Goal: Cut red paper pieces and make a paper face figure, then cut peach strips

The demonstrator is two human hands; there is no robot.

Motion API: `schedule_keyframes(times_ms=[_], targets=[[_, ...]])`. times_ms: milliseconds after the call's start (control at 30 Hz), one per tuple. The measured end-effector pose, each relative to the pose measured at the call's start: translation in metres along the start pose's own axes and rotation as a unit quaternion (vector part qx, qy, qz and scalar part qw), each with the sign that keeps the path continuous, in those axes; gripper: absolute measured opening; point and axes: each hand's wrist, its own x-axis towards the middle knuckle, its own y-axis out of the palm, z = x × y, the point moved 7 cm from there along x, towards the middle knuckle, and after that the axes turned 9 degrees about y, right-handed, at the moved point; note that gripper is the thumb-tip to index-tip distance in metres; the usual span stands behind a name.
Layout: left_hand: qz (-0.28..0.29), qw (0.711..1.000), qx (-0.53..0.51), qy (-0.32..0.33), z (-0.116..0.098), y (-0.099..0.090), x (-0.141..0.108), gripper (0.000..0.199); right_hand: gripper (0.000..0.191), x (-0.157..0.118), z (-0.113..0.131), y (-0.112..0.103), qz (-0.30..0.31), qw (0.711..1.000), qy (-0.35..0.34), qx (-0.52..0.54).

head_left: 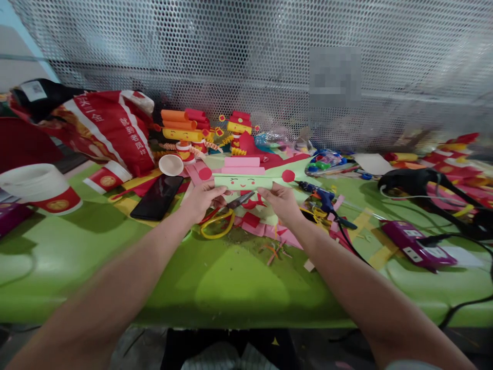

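Between my two hands is a pale green paper doll head (243, 182) with a drawn smiling face, pink paper rolls on top and a red disc at each side. My left hand (202, 200) pinches its left lower edge, and my right hand (280, 201) pinches the right one. Just below it lie yellow-handled scissors (217, 224), blades pointing up and right, partly hidden by my left hand. Beyond my right hand rests a blue glue gun (320, 194). Pink and red paper scraps (265, 228) lie under the head.
Finished orange and yellow paper dolls (183, 134) stand at the back. On the left are a phone (157, 197), paper cups (57, 187) and a red snack bag (115, 128). To the right, a purple power strip (418, 245) trails black cables. A perforated metal panel (239, 61) rises behind the green table (234, 288).
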Motion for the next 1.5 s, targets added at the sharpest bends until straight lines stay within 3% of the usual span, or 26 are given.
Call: schedule_keyframes(times_ms=[400, 667, 833, 967, 1100, 1500], targets=[[-0.048, 0.998, -0.026, 0.04, -0.007, -0.004, 0.001, 0.016, 0.022, 0.002, -0.002, -0.009, -0.064, 0.997, 0.04, -0.007], [-0.048, 0.998, -0.009, 0.033, -0.005, -0.005, 0.001, 0.017, 0.022, 0.001, 0.003, -0.013, -0.092, 0.991, 0.0, -0.1], [-0.05, 0.998, 0.015, 0.022, -0.002, -0.007, 0.001, 0.019, 0.022, -0.001, 0.014, -0.015, -0.103, 0.969, -0.057, -0.217], [-0.052, 0.998, 0.017, 0.023, -0.003, -0.008, 0.001, 0.018, 0.018, -0.004, 0.024, -0.012, -0.105, 0.934, -0.115, -0.32], [-0.042, 0.999, 0.013, 0.021, -0.005, -0.007, 0.001, 0.019, 0.016, -0.006, 0.027, -0.012, -0.126, 0.911, -0.132, -0.369], [-0.053, 0.998, -0.01, 0.013, -0.008, -0.006, -0.002, 0.022, 0.019, -0.004, 0.025, -0.011, -0.086, 0.952, -0.083, -0.281]])
